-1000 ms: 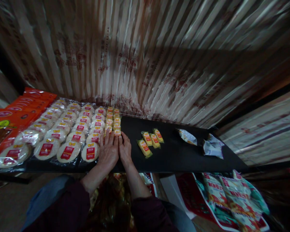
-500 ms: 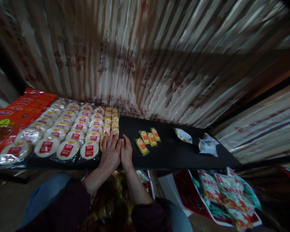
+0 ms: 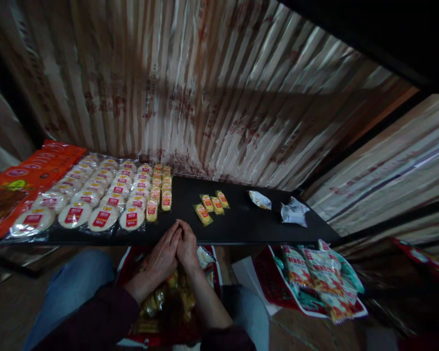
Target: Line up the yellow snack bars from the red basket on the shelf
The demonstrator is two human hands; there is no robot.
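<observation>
My left hand (image 3: 163,253) and my right hand (image 3: 186,243) touch each other at the front edge of the black shelf (image 3: 237,226), above a red bag. The fingers of both hands are pressed together, and whether anything is between them is hidden. Just behind my left hand stand two columns of small yellow packets (image 3: 152,209). Left of them lie rows of round white rice crackers (image 3: 132,218) in clear wrappers. Several loose yellow packets (image 3: 203,214) lie on the shelf to the right of my hands.
Orange packages (image 3: 18,195) lie at the shelf's left end. White packets (image 3: 294,213) lie on its right part. Below are a red bag of yellow packets (image 3: 151,325) and another bag with snack packs (image 3: 320,268). A dark upper shelf (image 3: 380,34) overhangs at top right.
Both hands have drawn back from the yellow packet columns to the shelf's front edge, and their fingers have come together. The camera view has shifted.
</observation>
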